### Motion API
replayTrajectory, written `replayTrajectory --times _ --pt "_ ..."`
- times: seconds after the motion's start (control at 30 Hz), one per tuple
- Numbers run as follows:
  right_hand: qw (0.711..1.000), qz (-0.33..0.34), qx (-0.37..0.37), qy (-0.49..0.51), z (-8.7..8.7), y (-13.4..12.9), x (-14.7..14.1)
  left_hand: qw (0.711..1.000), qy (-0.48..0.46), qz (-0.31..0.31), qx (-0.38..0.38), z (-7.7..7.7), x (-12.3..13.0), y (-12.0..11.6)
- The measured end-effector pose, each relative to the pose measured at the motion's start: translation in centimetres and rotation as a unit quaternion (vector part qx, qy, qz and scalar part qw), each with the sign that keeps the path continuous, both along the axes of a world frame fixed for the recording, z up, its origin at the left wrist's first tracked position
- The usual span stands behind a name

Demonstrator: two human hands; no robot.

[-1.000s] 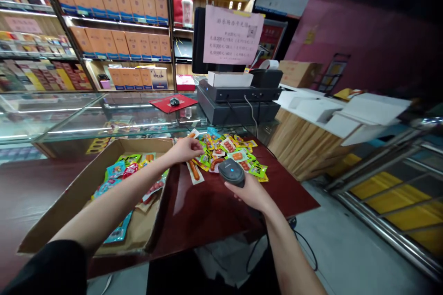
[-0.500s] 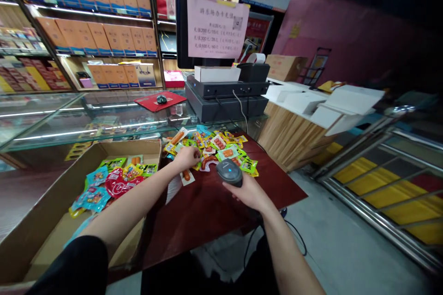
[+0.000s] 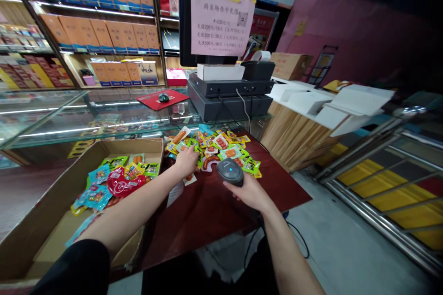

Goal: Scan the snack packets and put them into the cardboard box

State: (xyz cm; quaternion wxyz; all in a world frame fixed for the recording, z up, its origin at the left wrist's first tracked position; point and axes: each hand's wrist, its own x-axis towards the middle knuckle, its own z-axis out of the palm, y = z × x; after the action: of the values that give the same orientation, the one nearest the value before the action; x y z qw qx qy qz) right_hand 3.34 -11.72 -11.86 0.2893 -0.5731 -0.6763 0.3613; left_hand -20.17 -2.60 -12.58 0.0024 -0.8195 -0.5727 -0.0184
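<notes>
My right hand (image 3: 252, 190) is wrapped round a dark grey handheld barcode scanner (image 3: 230, 171), its head tilted towards the snack pile. At the left side of the pile of small packaged snacks (image 3: 221, 142), my left hand (image 3: 187, 163) reaches in with its fingers bent together; what is between them, if anything, is hidden. A curved sausage in a clear pack (image 3: 209, 162) lies just right of that hand. Partly under the hand shows another sausage pack (image 3: 190, 179). Left of my forearm, a cardboard box (image 3: 38, 209) holds several snack packs, including a red one (image 3: 124, 183).
A dark red tabletop (image 3: 194, 221) bears the pile. Behind it are a glass counter (image 3: 114, 106), a mouse (image 3: 164, 97) on a red mat and a cash drawer (image 3: 228, 107) below a monitor (image 3: 185, 27). To the right stands a metal railing (image 3: 367, 212); a cable (image 3: 304, 244) hangs down.
My left hand has shifted slightly, its fingers now further forward over the pile's packs. The scanner in my right hand has stayed nearly still. The view has turned a little.
</notes>
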Motion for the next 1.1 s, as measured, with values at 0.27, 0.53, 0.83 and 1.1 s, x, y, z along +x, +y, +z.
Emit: replayTrajectory --times 0.27,0.53,0.83,1.1 --pt "1.000 0.008 0.000 0.000 -0.3 0.0 -0.3 0.999 0.029 -0.015 0.017 1.3 -0.5 -0.1" --pt "1.000 0.016 0.007 0.011 0.5 -0.6 -0.7 0.993 0.020 -0.091 0.071 0.3 -0.5 -0.2" --pt "1.000 0.019 0.021 0.010 0.4 -1.0 -1.3 0.996 -0.012 0.006 0.094 -0.8 -0.8 1.2" --pt "0.999 -0.002 0.031 -0.012 -0.1 -0.9 -1.7 0.996 -0.047 -0.020 0.071 -1.2 0.0 2.0"
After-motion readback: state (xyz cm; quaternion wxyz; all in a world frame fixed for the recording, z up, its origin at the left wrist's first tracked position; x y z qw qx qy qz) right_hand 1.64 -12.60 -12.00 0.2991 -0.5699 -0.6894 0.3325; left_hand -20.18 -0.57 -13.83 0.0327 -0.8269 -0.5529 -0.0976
